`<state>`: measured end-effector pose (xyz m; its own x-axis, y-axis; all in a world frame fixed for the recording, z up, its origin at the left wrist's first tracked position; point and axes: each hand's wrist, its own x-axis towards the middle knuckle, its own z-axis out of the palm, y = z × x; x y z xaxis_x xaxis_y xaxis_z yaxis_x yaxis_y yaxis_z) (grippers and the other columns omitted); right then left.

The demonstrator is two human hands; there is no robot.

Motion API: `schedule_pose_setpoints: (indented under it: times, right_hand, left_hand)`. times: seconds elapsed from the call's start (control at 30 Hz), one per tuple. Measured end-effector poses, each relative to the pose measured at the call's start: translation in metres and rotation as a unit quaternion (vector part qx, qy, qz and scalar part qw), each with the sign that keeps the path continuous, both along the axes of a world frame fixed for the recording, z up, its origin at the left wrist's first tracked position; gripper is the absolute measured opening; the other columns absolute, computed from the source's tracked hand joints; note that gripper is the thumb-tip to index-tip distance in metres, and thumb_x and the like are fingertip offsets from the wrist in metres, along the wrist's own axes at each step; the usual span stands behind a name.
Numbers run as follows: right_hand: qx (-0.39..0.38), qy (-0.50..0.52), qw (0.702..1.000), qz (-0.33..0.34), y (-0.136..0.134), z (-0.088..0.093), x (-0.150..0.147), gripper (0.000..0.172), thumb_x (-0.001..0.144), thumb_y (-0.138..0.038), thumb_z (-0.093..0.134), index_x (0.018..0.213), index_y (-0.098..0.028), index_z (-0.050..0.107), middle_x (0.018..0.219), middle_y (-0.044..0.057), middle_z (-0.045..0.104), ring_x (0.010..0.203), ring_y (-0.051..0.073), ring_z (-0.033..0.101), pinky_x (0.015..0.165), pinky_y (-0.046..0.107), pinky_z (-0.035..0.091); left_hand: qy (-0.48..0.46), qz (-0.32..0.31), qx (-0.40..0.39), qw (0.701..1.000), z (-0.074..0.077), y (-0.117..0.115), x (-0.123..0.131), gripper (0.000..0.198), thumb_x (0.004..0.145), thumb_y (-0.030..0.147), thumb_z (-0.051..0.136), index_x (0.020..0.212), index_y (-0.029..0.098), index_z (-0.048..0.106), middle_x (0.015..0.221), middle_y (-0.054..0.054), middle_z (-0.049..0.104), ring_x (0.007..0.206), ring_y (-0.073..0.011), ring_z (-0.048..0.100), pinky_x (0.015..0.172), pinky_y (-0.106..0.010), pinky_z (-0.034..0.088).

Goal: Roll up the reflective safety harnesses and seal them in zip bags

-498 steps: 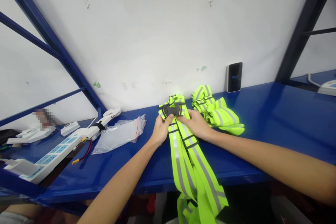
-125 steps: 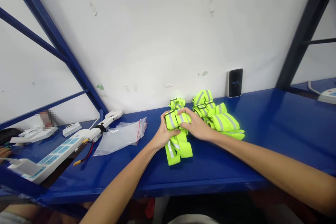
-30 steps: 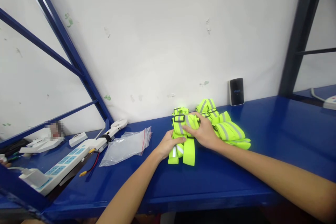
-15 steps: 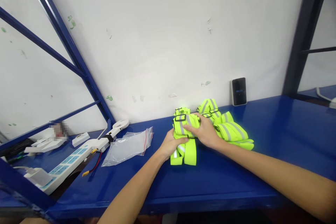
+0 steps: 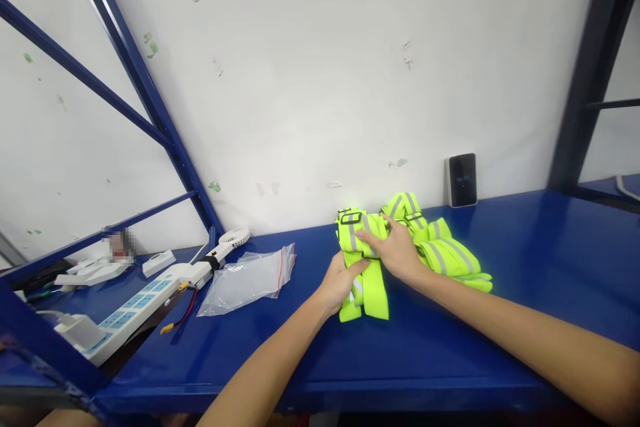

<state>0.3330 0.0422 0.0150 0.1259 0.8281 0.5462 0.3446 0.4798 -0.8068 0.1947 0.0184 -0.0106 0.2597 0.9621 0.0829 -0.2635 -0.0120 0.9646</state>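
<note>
Both hands grip a folded bundle of neon-yellow reflective strap point(image 5: 375, 290) with grey stripes and a black buckle near its top. My left hand point(image 5: 340, 282) is closed on its lower left side, thumb across the front. My right hand point(image 5: 397, 250) is closed round its upper right side, with the fingers behind partly hidden. Strap loops hang below the hands, over the blue shelf point(image 5: 430, 353). Behind and to the right lies a second pile of the same reflective straps point(image 5: 453, 255), also with black buckles, close to my right hand.
Clear zip bags point(image 5: 250, 280) lie to the left, beside a white power strip point(image 5: 135, 313) and a small white fan point(image 5: 234, 237). A short red-and-black cable point(image 5: 187, 310) has yellow connectors. A black-faced device point(image 5: 463, 180) leans at the wall. Blue frame posts point(image 5: 165, 127) rise at left.
The view has shifted slightly, so most things sit a little farther right. Both hands keep hold of the reflective strap bundle, whose hanging loops now tilt a bit to the right.
</note>
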Motion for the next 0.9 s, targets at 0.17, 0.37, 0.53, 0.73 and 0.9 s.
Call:
schedule_pose_setpoints:
  times: [0.17,0.37,0.53,0.73,0.9]
  right_hand:
    - [0.029,-0.011,1.000,-0.006,-0.002,-0.001,-0.003,0.038,0.072,-0.044,0.070,0.096,-0.015,0.063,0.084,0.007,0.071,0.076,0.024,0.064,0.070,0.033,0.050]
    - [0.071,-0.064,0.993,0.071,0.000,-0.005,-0.001,0.043,0.077,-0.041,0.067,0.110,-0.017,0.055,0.086,0.004,0.067,0.076,0.022,0.063,0.073,0.033,0.049]
    - [0.071,-0.093,0.984,0.137,0.006,-0.007,0.004,0.042,0.076,-0.037,0.069,0.112,-0.020,0.055,0.099,0.006,0.067,0.088,0.025,0.063,0.080,0.035,0.049]
    - [0.108,-0.073,0.961,0.245,0.009,-0.010,0.002,0.029,0.081,-0.027,0.065,0.109,-0.022,0.058,0.114,0.006,0.063,0.108,0.024,0.058,0.096,0.037,0.043]
    - [0.088,-0.072,0.955,0.272,0.005,-0.013,0.001,0.028,0.084,-0.026,0.059,0.111,-0.023,0.056,0.121,0.007,0.058,0.117,0.024,0.052,0.102,0.038,0.037]
  left_hand:
    - [0.013,-0.027,-0.020,0.999,0.000,0.003,-0.003,0.032,0.063,0.029,0.077,0.088,0.011,0.067,0.075,-0.006,0.071,0.062,-0.0175,0.066,0.058,-0.024,0.047]
    - [-0.002,-0.019,-0.047,0.999,-0.006,0.007,-0.012,0.031,0.061,0.022,0.078,0.087,0.010,0.068,0.071,-0.005,0.071,0.059,-0.0157,0.064,0.061,-0.026,0.048]
    - [-0.052,-0.025,-0.055,0.997,-0.003,0.006,-0.013,0.035,0.059,0.017,0.079,0.091,0.010,0.067,0.076,-0.007,0.072,0.063,-0.0175,0.065,0.065,-0.028,0.049]
    - [-0.187,-0.036,-0.032,0.981,0.007,0.004,-0.011,0.042,0.073,0.037,0.075,0.106,0.014,0.064,0.103,-0.011,0.071,0.096,-0.0261,0.067,0.090,-0.038,0.048]
    - [-0.196,-0.003,-0.043,0.980,0.002,0.012,-0.012,0.049,0.078,0.049,0.067,0.111,0.015,0.058,0.106,-0.010,0.069,0.103,-0.0272,0.065,0.094,-0.038,0.047]
